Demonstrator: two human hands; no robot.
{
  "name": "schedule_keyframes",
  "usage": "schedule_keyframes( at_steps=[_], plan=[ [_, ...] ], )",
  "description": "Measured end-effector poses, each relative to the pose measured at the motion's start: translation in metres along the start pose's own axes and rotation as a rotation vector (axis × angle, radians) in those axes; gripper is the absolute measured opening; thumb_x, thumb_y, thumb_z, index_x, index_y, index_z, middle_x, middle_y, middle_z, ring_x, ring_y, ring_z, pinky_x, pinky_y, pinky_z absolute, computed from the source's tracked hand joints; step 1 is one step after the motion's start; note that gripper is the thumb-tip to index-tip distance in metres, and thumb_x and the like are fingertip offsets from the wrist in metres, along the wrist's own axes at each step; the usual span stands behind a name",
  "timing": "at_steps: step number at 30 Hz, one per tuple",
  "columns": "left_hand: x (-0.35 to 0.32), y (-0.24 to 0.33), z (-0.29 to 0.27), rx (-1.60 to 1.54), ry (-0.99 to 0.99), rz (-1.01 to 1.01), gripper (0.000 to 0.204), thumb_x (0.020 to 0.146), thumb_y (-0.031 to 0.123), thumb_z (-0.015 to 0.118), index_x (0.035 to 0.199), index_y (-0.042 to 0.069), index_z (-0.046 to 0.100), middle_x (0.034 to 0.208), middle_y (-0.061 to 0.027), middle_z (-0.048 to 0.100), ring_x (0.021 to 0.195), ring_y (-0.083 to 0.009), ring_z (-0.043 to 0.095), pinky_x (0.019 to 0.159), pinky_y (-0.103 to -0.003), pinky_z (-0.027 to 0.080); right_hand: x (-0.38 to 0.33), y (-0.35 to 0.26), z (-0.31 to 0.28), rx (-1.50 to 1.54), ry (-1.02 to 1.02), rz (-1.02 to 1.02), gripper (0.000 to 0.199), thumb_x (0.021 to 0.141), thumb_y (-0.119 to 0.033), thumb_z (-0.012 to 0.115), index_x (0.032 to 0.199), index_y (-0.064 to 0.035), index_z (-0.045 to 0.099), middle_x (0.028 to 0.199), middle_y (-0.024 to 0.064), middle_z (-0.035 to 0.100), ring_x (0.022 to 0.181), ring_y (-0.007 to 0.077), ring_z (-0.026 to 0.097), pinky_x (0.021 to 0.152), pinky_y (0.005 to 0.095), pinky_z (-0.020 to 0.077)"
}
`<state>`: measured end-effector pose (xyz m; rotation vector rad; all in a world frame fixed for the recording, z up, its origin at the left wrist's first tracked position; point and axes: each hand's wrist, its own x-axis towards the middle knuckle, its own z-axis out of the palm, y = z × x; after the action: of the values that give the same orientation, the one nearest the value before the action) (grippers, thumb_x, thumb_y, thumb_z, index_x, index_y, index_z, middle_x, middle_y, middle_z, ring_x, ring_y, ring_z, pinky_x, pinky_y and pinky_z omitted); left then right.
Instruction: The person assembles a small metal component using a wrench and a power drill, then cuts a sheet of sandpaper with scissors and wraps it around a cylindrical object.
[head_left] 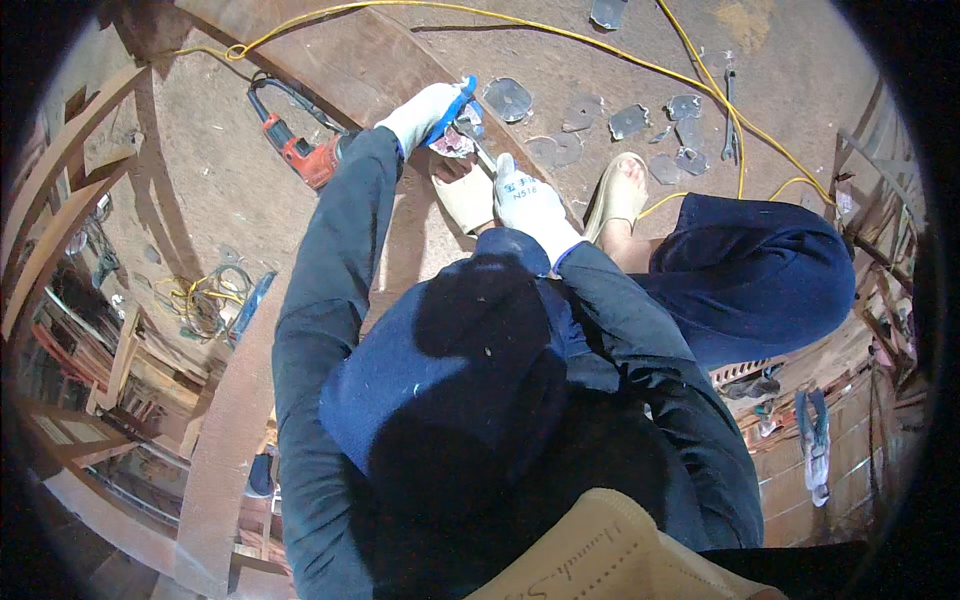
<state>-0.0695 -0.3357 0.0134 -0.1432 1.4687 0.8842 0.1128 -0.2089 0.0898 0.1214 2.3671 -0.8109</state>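
1. Pinkish piece (452, 145): held off the floor, above the left sandal (467, 202); its exact shape is too small to tell.
2. Left hand (428, 115), gloved: grip clamped on the piece, blue palm side partly showing.
3. Right hand (530, 205), gloved: grip clamped on a narrow metal tool (484, 155), its far end at the piece. Whether it is a blade or shears, I cannot tell.
4. Step in hand, as I judge it: working the piece with the tool. A next move would call for a firm left hold, small right-hand strokes and left fingers clear of the tool's end.
5. Just beyond the hands: a brown board (335, 60) and flat grey pieces (508, 100) scattered on the floor (480, 55).
6. Farther out: a red power tool (308, 158) near the left forearm, a wrench (729, 115) to the right, and a yellow cord (560, 32) across the top.
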Motion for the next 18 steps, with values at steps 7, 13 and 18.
schedule_keyframes(
  at_steps=[7,13,18],
  plan=[
    [-0.009,0.002,-0.004,-0.245,-0.095,0.009,0.059,0.093,0.059,0.04,0.088,0.004,0.063,0.08,-0.0067,0.066,0.071,-0.0173,0.063,0.067,-0.029,0.051,0.0,-0.02,0.001,0.102,-0.134,0.173,0.04,0.095,-0.024,0.039,0.12,0.0062,0.044,0.083,0.023,0.065,0.077,0.0374,0.064,0.066,0.0462,0.0507],
    [-0.001,-0.021,-0.006,0.113,0.166,0.174,0.065,0.095,0.059,0.032,0.096,0.003,0.066,0.089,-0.0112,0.066,0.084,-0.0231,0.06,0.079,-0.033,0.047,-0.015,-0.033,-0.021,0.304,-0.157,0.222,0.041,0.094,-0.032,0.038,0.117,0.0016,0.045,0.084,0.024,0.065,0.08,0.0393,0.064,0.07,0.0494,0.0491],
    [-0.02,-0.011,0.011,0.384,0.631,0.178,0.057,0.097,0.047,0.028,0.103,0.004,0.066,0.103,-0.0236,0.063,0.103,-0.0419,0.057,0.088,-0.045,0.043,-0.009,-0.046,-0.025,0.235,-0.19,0.239,0.043,0.093,-0.029,0.039,0.122,0.0029,0.044,0.085,0.024,0.065,0.081,0.0386,0.064,0.072,0.0484,0.0494]
  ],
)
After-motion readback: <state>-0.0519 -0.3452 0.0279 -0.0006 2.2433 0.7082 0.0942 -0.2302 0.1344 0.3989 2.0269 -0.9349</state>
